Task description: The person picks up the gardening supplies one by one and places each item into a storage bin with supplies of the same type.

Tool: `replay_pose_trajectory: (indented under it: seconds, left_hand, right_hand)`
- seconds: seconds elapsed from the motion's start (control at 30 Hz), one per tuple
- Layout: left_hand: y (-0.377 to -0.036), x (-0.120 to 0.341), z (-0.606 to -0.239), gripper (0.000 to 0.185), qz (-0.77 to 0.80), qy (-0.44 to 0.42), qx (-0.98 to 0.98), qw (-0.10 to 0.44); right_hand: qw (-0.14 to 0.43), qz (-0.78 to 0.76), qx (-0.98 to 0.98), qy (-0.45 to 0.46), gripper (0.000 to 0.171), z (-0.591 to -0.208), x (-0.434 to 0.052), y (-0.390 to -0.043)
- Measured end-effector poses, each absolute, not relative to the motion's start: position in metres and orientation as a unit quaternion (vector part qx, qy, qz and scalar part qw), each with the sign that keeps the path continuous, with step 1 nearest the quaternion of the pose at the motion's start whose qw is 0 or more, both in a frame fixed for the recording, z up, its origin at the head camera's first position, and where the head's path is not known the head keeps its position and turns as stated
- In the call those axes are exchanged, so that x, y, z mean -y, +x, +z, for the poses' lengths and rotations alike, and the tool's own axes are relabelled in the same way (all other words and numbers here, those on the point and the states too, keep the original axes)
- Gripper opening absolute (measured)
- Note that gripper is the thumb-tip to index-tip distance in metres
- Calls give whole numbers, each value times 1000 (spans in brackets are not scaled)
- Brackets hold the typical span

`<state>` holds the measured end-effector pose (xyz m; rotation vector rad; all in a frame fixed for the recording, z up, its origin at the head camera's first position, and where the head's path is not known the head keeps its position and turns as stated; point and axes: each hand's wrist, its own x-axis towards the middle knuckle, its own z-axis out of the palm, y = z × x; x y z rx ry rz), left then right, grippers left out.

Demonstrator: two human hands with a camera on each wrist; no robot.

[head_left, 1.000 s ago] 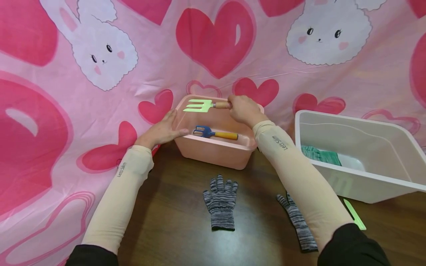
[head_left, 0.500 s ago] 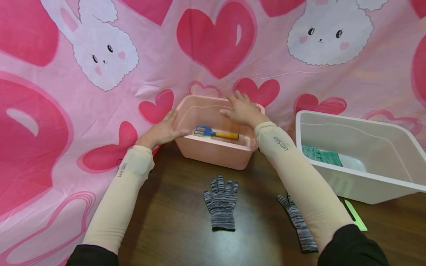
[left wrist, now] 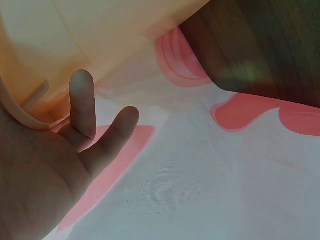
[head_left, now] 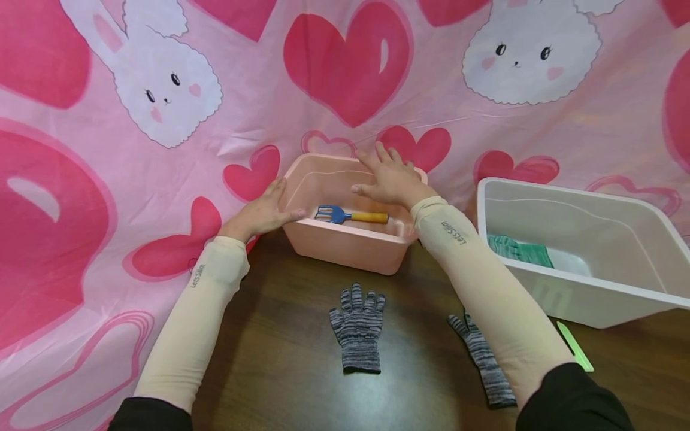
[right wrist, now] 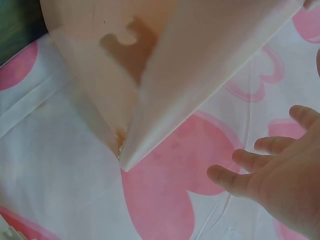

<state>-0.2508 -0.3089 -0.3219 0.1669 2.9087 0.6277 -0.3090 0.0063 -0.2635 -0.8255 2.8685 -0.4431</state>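
Note:
A pink plastic bin (head_left: 350, 245) stands against the backdrop. Inside it lies a small hand fork (head_left: 353, 215) with blue tines and a yellow handle. My left hand (head_left: 256, 212) spreads over the bin's left front corner, thumb stretched across the front rim and fingers along the left side. In the left wrist view, two fingers (left wrist: 82, 105) extend outside the bin's wall. My right hand (head_left: 390, 179), holding nothing, hovers over the bin's right rear part. Its fingers (right wrist: 230, 180) are spread apart in the right wrist view. The bin's front wall hides part of its floor.
A striped grey glove (head_left: 358, 332) lies flat before the bin; another (head_left: 485, 362) is partly under the right forearm. At right stands a larger white bin (head_left: 587, 293) with a green cloth item (head_left: 520, 251) inside. A light green flat piece (head_left: 575, 347) lies before it.
My right hand held a light green garden fork over the pink bin, then let it go into the bin. That fork is now out of sight, and the right fingers have spread.

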Motion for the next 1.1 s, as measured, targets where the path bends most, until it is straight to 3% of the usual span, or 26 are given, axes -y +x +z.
replay_pose_trajectory:
  seconds: [1.1]
  left_hand:
    - [-247,307,-321,122,227,55,-969,79]
  right_hand:
    - [23,-95,-955,-281,83,-257,-42,-264]
